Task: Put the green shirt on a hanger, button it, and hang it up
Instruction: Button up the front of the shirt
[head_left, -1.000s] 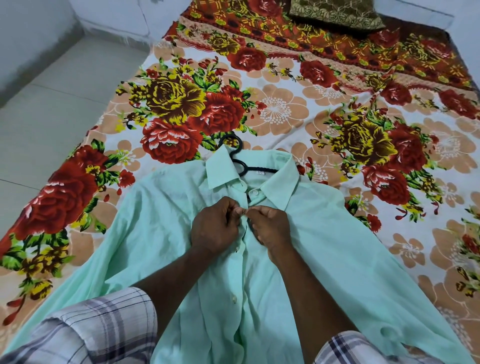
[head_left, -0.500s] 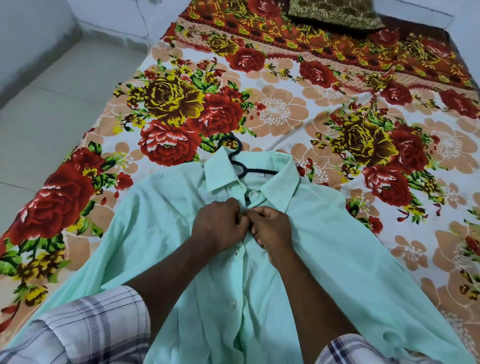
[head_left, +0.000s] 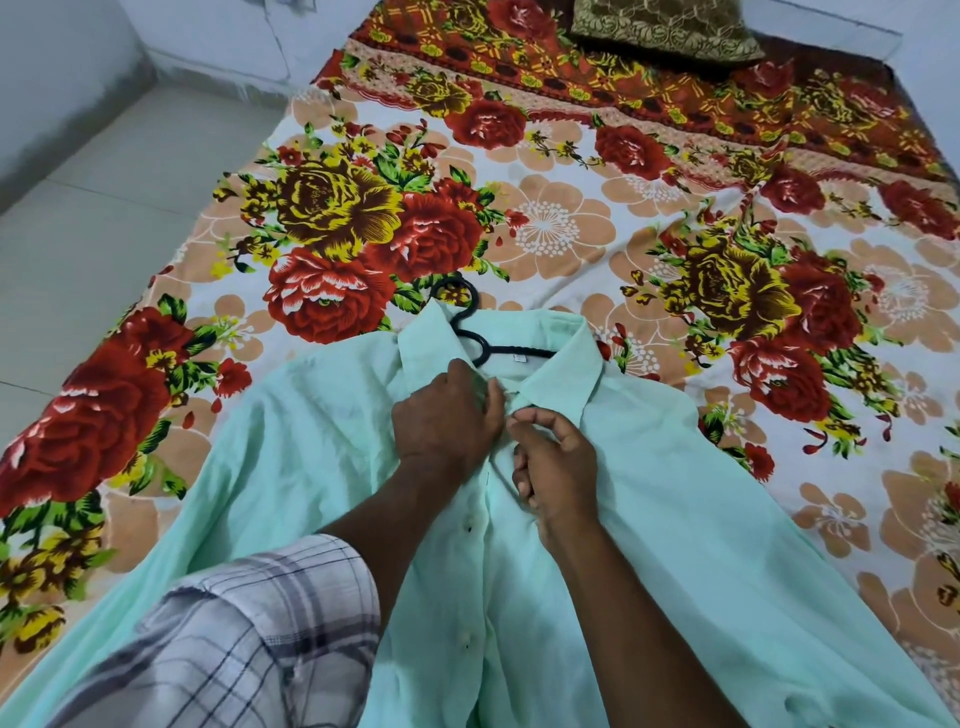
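The pale green shirt lies flat on the bed, front up, collar pointing away from me. A black hanger sits inside it; only its hook and neck show above the collar. My left hand pinches the left front edge just under the collar. My right hand pinches the right edge beside it, fingertips nearly touching the left hand's. The button they work on is hidden under my fingers. Lower buttons run down the placket between my forearms.
A floral bedsheet in red, yellow and peach covers the bed. A dark patterned pillow lies at the far end. Pale tiled floor runs along the left side. My plaid sleeve fills the lower left.
Both hands have shifted up the placket toward the collar. My right hand has turned so its fingers curl upward. The shirt and hanger lie as before.
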